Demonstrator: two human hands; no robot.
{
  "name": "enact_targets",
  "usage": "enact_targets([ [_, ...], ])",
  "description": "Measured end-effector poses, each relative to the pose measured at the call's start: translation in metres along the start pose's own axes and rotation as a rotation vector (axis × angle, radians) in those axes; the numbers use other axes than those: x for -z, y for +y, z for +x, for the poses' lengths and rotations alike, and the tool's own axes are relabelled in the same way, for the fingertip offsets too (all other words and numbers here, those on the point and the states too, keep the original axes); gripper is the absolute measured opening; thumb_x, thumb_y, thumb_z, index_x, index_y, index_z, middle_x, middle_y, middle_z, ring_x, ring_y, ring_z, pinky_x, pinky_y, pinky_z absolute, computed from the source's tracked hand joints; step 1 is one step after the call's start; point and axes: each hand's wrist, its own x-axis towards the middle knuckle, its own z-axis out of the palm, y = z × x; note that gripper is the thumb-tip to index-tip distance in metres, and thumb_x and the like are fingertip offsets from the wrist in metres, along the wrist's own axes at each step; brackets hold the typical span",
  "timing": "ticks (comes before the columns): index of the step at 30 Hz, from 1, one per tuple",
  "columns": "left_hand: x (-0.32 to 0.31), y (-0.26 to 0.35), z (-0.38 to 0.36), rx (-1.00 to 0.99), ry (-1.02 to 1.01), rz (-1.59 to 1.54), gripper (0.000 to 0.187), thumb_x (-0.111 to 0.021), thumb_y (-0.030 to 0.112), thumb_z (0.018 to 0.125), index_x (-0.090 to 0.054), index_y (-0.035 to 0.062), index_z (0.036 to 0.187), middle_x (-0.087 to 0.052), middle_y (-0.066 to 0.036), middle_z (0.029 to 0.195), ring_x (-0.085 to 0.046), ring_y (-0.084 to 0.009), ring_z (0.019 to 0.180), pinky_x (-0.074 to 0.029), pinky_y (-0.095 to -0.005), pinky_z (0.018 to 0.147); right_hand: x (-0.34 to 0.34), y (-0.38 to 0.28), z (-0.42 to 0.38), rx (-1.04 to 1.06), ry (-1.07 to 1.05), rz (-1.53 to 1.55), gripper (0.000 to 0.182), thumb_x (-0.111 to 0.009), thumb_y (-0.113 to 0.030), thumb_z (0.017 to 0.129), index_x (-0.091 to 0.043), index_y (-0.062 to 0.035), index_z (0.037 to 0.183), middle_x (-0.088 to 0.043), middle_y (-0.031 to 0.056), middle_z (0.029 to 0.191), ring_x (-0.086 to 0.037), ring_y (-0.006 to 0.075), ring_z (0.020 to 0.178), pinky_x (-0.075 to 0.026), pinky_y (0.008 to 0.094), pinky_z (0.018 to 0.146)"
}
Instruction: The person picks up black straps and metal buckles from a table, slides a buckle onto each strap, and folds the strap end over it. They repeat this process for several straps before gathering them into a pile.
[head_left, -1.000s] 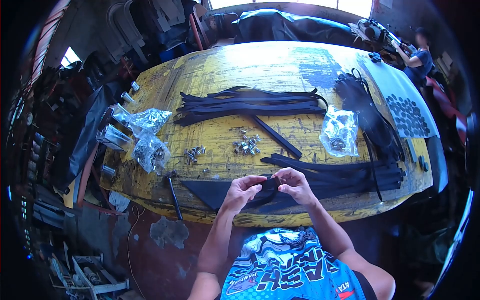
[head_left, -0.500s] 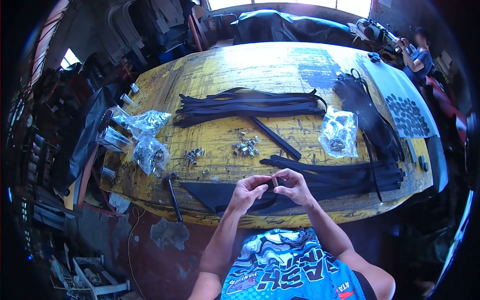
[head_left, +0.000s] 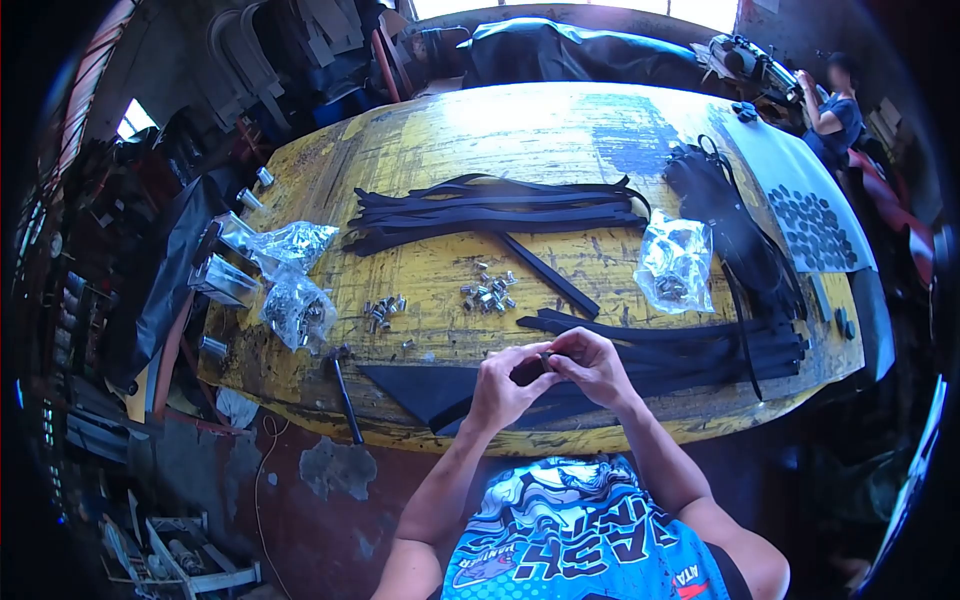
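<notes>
My left hand (head_left: 503, 388) and my right hand (head_left: 592, 372) meet above the near edge of the table, fingertips pinched together. Between them is a dark strap (head_left: 527, 370), its end bent up in the fingers. Whether a small metal fitting sits on that end is too small to make out. Beneath the hands lies a black sheet (head_left: 405, 388), with a row of long black straps (head_left: 680, 350) to its right. Loose shiny metal fittings (head_left: 490, 292) lie beyond my hands, and a second small pile (head_left: 383, 312) is to their left.
A hammer (head_left: 346, 400) hangs over the near edge. Clear plastic bags stand left (head_left: 298, 312) and right (head_left: 675, 265). A strap bundle (head_left: 490, 215) spans the middle, with one strap (head_left: 548, 275) angled below it. Dark discs (head_left: 808, 228) cover a pale sheet; a person (head_left: 835, 120) is behind.
Both hands have risen slightly and drawn closer together. My right fingers have turned inward over the strap end, and the strap now shows as a loop between the hands.
</notes>
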Motion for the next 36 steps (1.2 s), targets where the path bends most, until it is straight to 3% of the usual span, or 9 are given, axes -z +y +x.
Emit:
enact_targets([
  [6, 0.006, -0.002, 0.006, -0.275, 0.096, 0.252, 0.033, -0.086, 0.020, 0.065, -0.074, 0.0075, 0.094, -0.072, -0.007, 0.086, -0.067, -0.0224, 0.081, -0.047, -0.0339, 0.082, 0.017, -0.024, -0.002, 0.062, 0.210, -0.159, 0.020, -0.066, -0.002, 0.090, -0.060, -0.0032, 0.108, -0.064, 0.0032, 0.088, -0.061, 0.0075, 0.077, -0.051, 0.0208, 0.065],
  [15, 0.036, -0.051, -0.021, -0.258, 0.122, 0.327, 0.029, -0.087, 0.019, 0.064, -0.073, 0.0101, 0.088, -0.072, -0.003, 0.081, -0.067, -0.0184, 0.079, -0.042, -0.0348, 0.087, 0.184, -0.067, -0.039, 0.184, 0.692, -0.257, 0.012, -0.057, -0.006, 0.096, -0.063, -0.0045, 0.107, -0.060, -0.0006, 0.083, -0.054, 0.0045, 0.074, -0.043, 0.0195, 0.064],
  [18, 0.034, -0.055, -0.026, -0.283, 0.091, 0.335, 0.029, -0.086, 0.018, 0.066, -0.072, 0.0120, 0.090, -0.072, -0.001, 0.082, -0.067, -0.0171, 0.080, -0.041, -0.0354, 0.087, 0.227, -0.040, -0.059, 0.113, 0.685, -0.844, 0.012, -0.060, -0.003, 0.091, -0.065, -0.0008, 0.101, -0.064, 0.0062, 0.091, -0.060, 0.0155, 0.079, -0.049, 0.0283, 0.071],
  [20, 0.021, -0.053, -0.027, -0.311, 0.055, 0.330, 0.028, -0.086, 0.018, 0.067, -0.071, 0.0130, 0.091, -0.072, 0.000, 0.083, -0.067, -0.0162, 0.080, -0.041, -0.0359, 0.086, 0.189, -0.038, -0.061, 0.185, 0.651, -1.372, 0.018, -0.066, -0.003, 0.082, -0.067, 0.0032, 0.099, -0.065, 0.0170, 0.102, -0.063, 0.0321, 0.096, -0.050, 0.0394, 0.087],
  [25, -0.021, -0.061, -0.032, -0.379, -0.079, 0.371, 0.032, -0.085, 0.021, 0.068, -0.072, 0.0142, 0.097, -0.071, 0.003, 0.088, -0.063, -0.0154, 0.092, -0.039, -0.0365, 0.089, 0.050, 0.002, -0.034, 0.376, -0.054, -1.133, 0.034, -0.079, -0.023, 0.075, -0.069, -0.0038, 0.100, -0.065, 0.0125, 0.115, -0.057, 0.0313, 0.116, -0.039, 0.0424, 0.104],
  [29, -0.033, -0.062, -0.043, -0.354, 0.032, 0.437, 0.037, -0.085, 0.022, 0.066, -0.072, 0.0129, 0.099, -0.068, 0.001, 0.089, -0.058, -0.0184, 0.098, -0.039, -0.0383, 0.091, 0.031, 0.055, -0.018, 0.272, -0.371, -0.983, 0.020, -0.070, -0.021, 0.082, -0.065, -0.0022, 0.087, -0.066, 0.0143, 0.083, -0.064, 0.0358, 0.081, -0.051, 0.0443, 0.073],
  [32, -0.037, -0.059, -0.061, -0.095, 0.288, 0.393, 0.042, -0.086, 0.020, 0.067, -0.070, 0.0070, 0.103, -0.062, -0.007, 0.098, -0.059, -0.0189, 0.094, -0.044, -0.0389, 0.088, 0.029, 0.065, -0.023, 0.209, -0.368, -1.001, 0.017, -0.070, -0.018, 0.082, -0.067, -0.0025, 0.089, -0.066, 0.0137, 0.082, -0.064, 0.0354, 0.079, -0.051, 0.0434, 0.068],
  [35, -0.054, -0.099, -0.080, 0.287, 0.218, -0.030, 0.040, -0.084, 0.011, 0.071, -0.067, 0.0041, 0.107, -0.060, -0.009, 0.107, -0.062, -0.0168, 0.087, -0.053, -0.0330, 0.077, 0.031, 0.071, -0.031, 0.199, -0.384, -0.964, 0.016, -0.072, -0.014, 0.080, -0.067, -0.0025, 0.090, -0.065, 0.0133, 0.082, -0.064, 0.0354, 0.077, -0.051, 0.0428, 0.066],
  [36, -0.058, -0.103, -0.080, 0.226, 0.220, -0.104, 0.040, -0.081, 0.004, 0.075, -0.065, 0.0026, 0.112, -0.060, -0.009, 0.108, -0.065, -0.0154, 0.082, -0.057, -0.0276, 0.069, 0.031, 0.073, -0.032, 0.210, -0.395, -0.942, 0.015, -0.072, -0.013, 0.080, -0.068, -0.0025, 0.091, -0.065, 0.0132, 0.082, -0.064, 0.0354, 0.077, -0.051, 0.0427, 0.066],
])
